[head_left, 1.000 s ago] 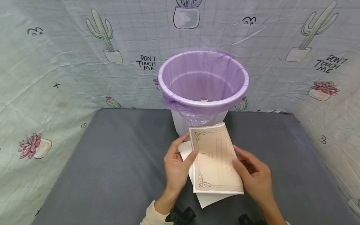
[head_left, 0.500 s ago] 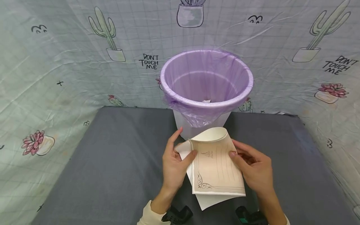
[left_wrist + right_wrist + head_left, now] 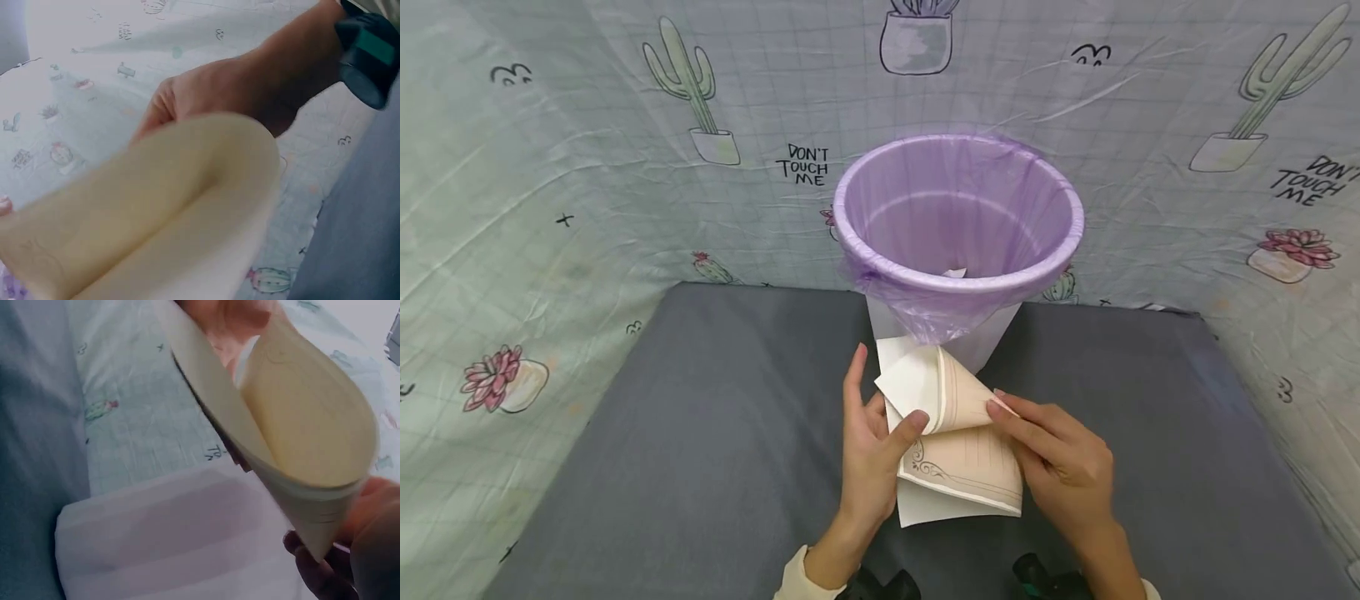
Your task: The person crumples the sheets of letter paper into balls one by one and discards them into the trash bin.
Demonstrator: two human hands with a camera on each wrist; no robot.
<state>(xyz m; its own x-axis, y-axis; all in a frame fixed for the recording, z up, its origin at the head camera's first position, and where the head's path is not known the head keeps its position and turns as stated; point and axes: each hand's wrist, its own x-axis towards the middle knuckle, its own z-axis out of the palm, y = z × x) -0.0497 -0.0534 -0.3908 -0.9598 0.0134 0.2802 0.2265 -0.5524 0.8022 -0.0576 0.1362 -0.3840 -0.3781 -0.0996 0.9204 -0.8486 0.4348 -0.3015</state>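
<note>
Left hand (image 3: 871,446) thumb pinches paper (image 3: 958,442), far corner folded over. Right hand (image 3: 1060,471) fingers pinch fold. Paper held above tabletop (image 3: 700,433), just before bin (image 3: 958,225).

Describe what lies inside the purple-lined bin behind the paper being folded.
Inside the bin, above its near rim, shows one small white scrap. The rim hides the rest of the bottom.

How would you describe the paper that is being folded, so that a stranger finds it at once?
Start from the purple-lined bin standing at the back of the grey table. Just in front of it, both hands hold sheets of paper. The one meant is the beige sheet with ruled lines and a curly printed border, its top bent over; the sheet under it is plain white.
</note>
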